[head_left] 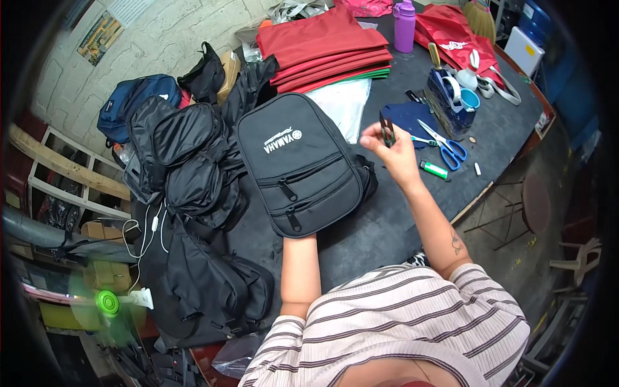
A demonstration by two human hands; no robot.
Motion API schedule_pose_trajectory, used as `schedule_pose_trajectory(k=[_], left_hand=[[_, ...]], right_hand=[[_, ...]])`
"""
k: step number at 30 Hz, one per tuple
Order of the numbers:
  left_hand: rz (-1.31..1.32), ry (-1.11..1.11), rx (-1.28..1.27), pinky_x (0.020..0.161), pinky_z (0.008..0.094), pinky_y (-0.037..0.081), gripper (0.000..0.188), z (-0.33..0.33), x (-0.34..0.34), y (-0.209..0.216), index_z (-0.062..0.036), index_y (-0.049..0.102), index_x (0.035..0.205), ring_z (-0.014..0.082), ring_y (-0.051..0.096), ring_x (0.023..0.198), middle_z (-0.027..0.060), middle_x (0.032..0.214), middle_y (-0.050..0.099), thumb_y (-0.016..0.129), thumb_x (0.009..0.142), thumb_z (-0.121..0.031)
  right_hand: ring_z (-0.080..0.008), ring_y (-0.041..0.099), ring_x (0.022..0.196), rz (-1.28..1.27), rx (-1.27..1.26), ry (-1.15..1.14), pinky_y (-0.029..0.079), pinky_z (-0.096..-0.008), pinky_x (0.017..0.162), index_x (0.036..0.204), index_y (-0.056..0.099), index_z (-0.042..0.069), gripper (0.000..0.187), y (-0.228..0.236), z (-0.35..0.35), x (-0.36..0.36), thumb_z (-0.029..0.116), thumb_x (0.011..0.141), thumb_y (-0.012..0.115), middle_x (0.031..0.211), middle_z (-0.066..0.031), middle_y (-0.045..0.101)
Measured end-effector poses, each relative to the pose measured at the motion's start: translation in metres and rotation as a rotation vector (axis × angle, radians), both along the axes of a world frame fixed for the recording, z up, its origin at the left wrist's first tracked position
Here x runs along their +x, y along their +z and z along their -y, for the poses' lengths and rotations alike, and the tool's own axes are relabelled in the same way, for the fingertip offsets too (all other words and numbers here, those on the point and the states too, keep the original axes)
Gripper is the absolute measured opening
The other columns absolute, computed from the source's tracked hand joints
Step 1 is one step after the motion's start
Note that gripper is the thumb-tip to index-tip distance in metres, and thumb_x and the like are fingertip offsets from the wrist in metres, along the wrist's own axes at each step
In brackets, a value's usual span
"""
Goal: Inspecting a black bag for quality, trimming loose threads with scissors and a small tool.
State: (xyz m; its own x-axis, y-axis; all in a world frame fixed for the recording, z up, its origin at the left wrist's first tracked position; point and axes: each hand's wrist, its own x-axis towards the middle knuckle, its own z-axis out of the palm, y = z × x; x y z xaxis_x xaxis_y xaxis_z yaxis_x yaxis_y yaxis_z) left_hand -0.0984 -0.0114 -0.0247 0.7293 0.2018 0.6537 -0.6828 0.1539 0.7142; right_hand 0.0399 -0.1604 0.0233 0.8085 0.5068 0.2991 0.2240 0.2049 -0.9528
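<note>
A black backpack [306,155] with two zipped front pockets and a white print is held up over the table in front of me. My left forearm [301,267] goes up behind its lower edge, so the backpack hides my left hand and its fingers. To the right of the bag, my right hand [394,155] is raised, closed around small dark thread snips [386,129] with their blades pointing up. Blue-handled scissors [449,151] and a green lighter [434,169] lie on the table nearest to that hand.
Several black bags [187,148] are heaped on the left, beside a blue backpack [138,103]. Folded red fabric [325,48] is stacked at the back, near a purple bottle [404,27]. A tool holder [449,106] stands at right. A green fan [108,303] spins at lower left.
</note>
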Motion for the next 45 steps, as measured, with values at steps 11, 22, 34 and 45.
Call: schedule_pose_trajectory(k=[11, 22, 34, 45], left_hand=[[-0.104, 0.123, 0.344, 0.098, 0.0394, 0.036, 0.042, 0.014, 0.016, 0.032, -0.0038, 0.041, 0.128, 0.0295, 0.045, 0.116, 0.0153, 0.129, 0.045, 0.04, 0.091, -0.024], [-0.212, 0.244, 0.683, 0.094, 0.0382, 0.039, 0.039, 0.011, 0.03, 0.078, -0.0035, 0.044, 0.125, 0.0302, 0.049, 0.112, 0.0168, 0.124, 0.049, 0.043, 0.09, -0.02], [-0.339, 0.368, 1.03, 0.089, 0.0369, 0.043, 0.036, 0.0, 0.036, 0.128, -0.0032, 0.048, 0.122, 0.0311, 0.053, 0.107, 0.0185, 0.118, 0.053, 0.046, 0.088, -0.016], [-0.837, -0.284, -0.187, 0.088, 0.0277, 0.043, 0.033, -0.106, -0.042, -0.024, 0.0073, 0.053, 0.119, 0.0181, 0.056, 0.1, 0.0106, 0.114, 0.059, 0.044, 0.093, -0.013]], right_hand=[[-0.0017, 0.047, 0.071, 0.008, -0.113, 0.05, 0.038, -0.0191, 0.061, 0.091, 0.06, -0.002, 0.018, -0.009, -0.074, 0.005, 0.016, 0.087, 0.061, 0.079, 0.0051, 0.056], [-0.0151, 0.062, 0.075, -0.698, 0.246, 0.516, 0.049, -0.0268, 0.073, 0.096, 0.061, -0.002, 0.025, 0.005, -0.077, -0.001, 0.021, 0.089, 0.058, 0.085, -0.0083, 0.065], [-0.0143, 0.051, 0.102, 0.618, 0.129, 0.076, 0.043, -0.0259, 0.081, 0.106, 0.057, 0.006, 0.052, 0.025, -0.036, 0.037, 0.011, 0.061, 0.081, 0.11, -0.0041, 0.054], [-0.0222, 0.06, 0.085, 0.597, -0.275, 0.196, 0.048, -0.0306, 0.073, 0.09, 0.062, 0.005, 0.032, -0.04, -0.019, 0.05, 0.006, 0.061, 0.075, 0.096, -0.0046, 0.057]])
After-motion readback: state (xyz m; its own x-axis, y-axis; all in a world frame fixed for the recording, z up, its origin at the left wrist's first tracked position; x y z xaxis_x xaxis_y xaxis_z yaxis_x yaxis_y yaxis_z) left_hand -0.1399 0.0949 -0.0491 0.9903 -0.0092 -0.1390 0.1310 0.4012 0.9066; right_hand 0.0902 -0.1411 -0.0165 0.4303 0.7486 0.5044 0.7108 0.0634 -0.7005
